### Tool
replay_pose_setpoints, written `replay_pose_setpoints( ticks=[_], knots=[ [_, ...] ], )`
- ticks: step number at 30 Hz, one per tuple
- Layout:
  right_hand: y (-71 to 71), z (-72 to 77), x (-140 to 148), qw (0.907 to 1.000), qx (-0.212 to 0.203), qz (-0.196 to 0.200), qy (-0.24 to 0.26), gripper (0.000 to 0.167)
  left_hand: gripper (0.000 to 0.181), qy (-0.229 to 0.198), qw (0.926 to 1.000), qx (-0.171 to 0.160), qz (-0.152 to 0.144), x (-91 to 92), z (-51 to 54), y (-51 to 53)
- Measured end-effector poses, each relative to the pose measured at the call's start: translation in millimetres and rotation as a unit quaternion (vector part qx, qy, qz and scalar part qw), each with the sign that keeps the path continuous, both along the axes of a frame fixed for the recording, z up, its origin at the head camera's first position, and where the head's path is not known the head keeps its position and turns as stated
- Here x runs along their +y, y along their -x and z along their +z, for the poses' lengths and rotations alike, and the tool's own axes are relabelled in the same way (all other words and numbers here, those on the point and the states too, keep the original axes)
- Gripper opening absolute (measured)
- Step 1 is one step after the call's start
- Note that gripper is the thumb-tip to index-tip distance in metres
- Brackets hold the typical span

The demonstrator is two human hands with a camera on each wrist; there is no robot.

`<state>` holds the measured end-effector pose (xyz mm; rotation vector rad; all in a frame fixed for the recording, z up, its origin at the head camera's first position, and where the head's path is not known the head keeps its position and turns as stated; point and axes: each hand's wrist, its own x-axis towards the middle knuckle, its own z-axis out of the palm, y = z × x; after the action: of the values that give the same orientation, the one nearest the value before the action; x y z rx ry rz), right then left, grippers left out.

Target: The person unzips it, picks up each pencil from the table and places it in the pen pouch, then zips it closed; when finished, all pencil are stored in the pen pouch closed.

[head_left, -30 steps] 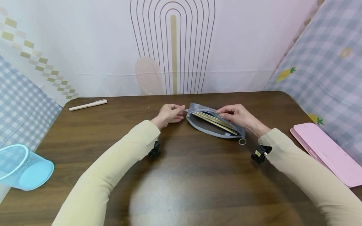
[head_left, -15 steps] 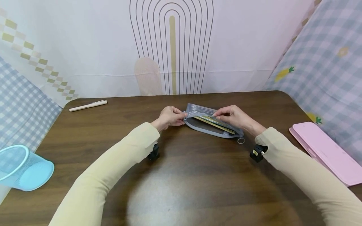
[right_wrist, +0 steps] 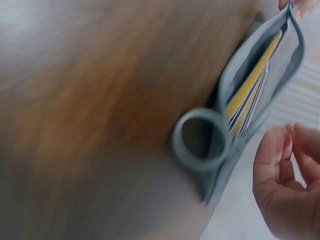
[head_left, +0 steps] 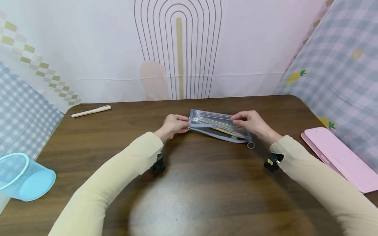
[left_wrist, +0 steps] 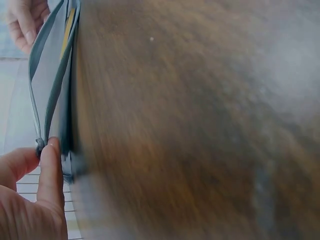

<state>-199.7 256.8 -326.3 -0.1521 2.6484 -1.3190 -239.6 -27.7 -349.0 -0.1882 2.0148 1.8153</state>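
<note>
A grey zip pouch (head_left: pixel 211 123) with a see-through upper side lies near the table's far edge. Its mouth gapes toward me, showing long thin yellow and white items (right_wrist: pixel 245 95) inside. My left hand (head_left: pixel 174 124) pinches the pouch's left corner, at the zipper's end, between thumb and finger; in the left wrist view the small zipper slider (left_wrist: pixel 40 145) sits at those fingertips. A ring pull (head_left: pixel 251 145) hangs off the right corner. Above the pouch's right part hovers my right hand (head_left: pixel 254 124), its fingers loosely curled, holding nothing and apart from the rim in the right wrist view.
A white pen (head_left: pixel 91 111) lies at the far left of the wooden table (head_left: pixel 189 196). At the left edge a light blue mesh cup (head_left: pixel 38 178) lies tipped over. A pink flat case (head_left: pixel 339 157) rests along the right edge. Cloth hangs behind the table.
My left hand has taken hold of the pouch's left corner and drawn it slightly left and nearer. The pouch mouth has narrowed. My right hand has let go of the pouch's upper rim.
</note>
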Motion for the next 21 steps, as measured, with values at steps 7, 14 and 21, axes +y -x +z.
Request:
replay_pose_setpoints(
  ticks=[7,14,21],
  knots=[
    [-12.1,-2.4,28.4,0.9904,-0.092,-0.073,0.074,0.038,0.033,0.012,0.9999,-0.005,0.009,-11.0,-2.4,-4.0],
    [-17.7,-2.4,37.7,0.9765,-0.174,-0.065,0.108,0.043,0.034,0.023,0.9997,0.002,-0.001,-16.4,-3.0,-7.8],
    [-10.3,-5.7,26.4,0.9709,-0.201,-0.062,0.116,0.047,0.035,0.063,0.9974,0.026,-0.025,-26.3,-4.1,-9.5]
  ],
)
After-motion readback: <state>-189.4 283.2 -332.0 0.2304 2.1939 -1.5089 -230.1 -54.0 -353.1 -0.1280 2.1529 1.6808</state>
